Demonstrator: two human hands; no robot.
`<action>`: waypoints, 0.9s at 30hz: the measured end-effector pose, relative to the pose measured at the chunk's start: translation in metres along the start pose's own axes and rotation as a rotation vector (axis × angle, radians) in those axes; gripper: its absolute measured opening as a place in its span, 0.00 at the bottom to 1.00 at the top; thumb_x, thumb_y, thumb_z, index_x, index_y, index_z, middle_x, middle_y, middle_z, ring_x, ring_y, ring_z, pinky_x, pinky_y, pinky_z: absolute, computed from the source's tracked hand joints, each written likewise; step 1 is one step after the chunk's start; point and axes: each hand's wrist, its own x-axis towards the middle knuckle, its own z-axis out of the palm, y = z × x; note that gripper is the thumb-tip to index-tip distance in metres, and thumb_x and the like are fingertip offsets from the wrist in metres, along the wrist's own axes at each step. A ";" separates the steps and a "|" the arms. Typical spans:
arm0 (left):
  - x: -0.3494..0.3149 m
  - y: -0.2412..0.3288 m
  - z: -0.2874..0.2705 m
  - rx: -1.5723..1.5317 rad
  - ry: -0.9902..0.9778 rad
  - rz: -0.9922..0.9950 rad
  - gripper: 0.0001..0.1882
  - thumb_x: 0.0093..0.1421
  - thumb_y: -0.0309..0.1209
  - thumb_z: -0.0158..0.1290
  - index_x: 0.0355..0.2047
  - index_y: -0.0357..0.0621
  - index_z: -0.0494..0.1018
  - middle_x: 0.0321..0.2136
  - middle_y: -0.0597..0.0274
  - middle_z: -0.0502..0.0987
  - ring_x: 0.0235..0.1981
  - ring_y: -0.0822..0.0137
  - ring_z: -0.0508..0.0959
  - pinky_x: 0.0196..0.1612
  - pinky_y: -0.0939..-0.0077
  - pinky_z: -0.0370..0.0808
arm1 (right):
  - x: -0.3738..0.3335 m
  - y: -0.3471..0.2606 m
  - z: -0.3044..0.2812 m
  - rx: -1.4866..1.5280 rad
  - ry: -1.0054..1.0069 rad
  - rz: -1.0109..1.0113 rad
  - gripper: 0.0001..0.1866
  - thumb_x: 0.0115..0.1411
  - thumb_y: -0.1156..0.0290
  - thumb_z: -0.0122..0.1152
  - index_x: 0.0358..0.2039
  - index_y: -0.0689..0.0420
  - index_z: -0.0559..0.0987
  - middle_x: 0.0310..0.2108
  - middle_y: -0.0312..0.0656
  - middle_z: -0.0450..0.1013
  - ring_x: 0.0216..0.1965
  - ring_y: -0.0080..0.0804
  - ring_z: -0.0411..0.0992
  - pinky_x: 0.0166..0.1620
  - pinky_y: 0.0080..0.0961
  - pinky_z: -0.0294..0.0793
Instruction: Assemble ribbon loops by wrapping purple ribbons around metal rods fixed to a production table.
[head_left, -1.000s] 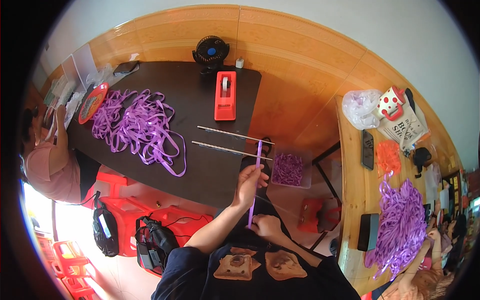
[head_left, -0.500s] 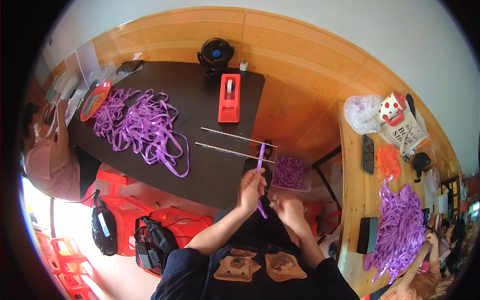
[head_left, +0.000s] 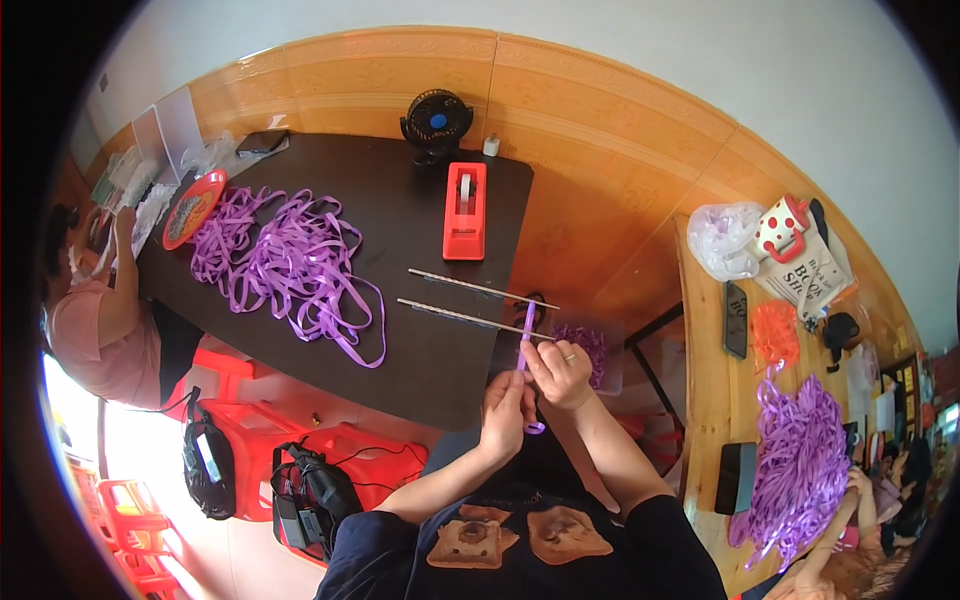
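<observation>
Two thin metal rods, the far one (head_left: 470, 284) and the near one (head_left: 460, 315), lie side by side on the dark table and jut past its right edge. A purple ribbon (head_left: 529, 318) spans their free ends and runs down to my hands. My left hand (head_left: 506, 410) pinches the ribbon below the near rod, with a short tail curling under its fingers. Just above it, my right hand (head_left: 560, 373), with a ring on one finger, is closed against the ribbon beside the near rod's tip. Its fingertips are partly hidden.
On the dark table (head_left: 400, 375) are a loose purple ribbon heap (head_left: 290, 255), a red tape dispenser (head_left: 464, 235), a black fan (head_left: 437, 120) and a red plate (head_left: 194, 210). Partly behind my right hand, a clear bin (head_left: 612, 350) holds purple pieces. More ribbon (head_left: 800, 450) covers the wooden table. People sit at both sides.
My right hand has moved up and left from beside my lap to the ribbon at the near rod. My left hand has dropped slightly down the ribbon. The view has shifted a little.
</observation>
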 end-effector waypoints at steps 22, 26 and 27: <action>-0.056 0.093 0.018 0.453 -0.412 0.300 0.13 0.68 0.30 0.42 0.47 0.35 0.70 0.21 0.65 0.74 0.18 0.78 0.71 0.23 0.86 0.70 | 0.056 -0.006 -0.020 0.519 0.085 0.451 0.08 0.46 0.84 0.63 0.30 0.63 0.79 0.22 0.43 0.70 0.22 0.35 0.69 0.24 0.25 0.68; -0.054 0.100 0.019 0.329 -0.713 0.503 0.23 0.67 0.30 0.44 0.61 0.36 0.59 0.29 0.57 0.77 0.22 0.74 0.74 0.28 0.81 0.73 | 0.078 0.026 -0.012 0.959 -0.024 0.862 0.04 0.56 0.81 0.58 0.28 0.69 0.79 0.23 0.39 0.72 0.25 0.22 0.69 0.30 0.17 0.66; -0.050 0.094 0.020 0.310 -0.745 0.484 0.25 0.66 0.28 0.43 0.62 0.37 0.56 0.31 0.55 0.77 0.23 0.73 0.74 0.29 0.81 0.73 | 0.071 0.043 -0.002 0.969 -0.064 0.890 0.05 0.56 0.79 0.59 0.27 0.68 0.79 0.22 0.36 0.72 0.24 0.19 0.67 0.28 0.16 0.64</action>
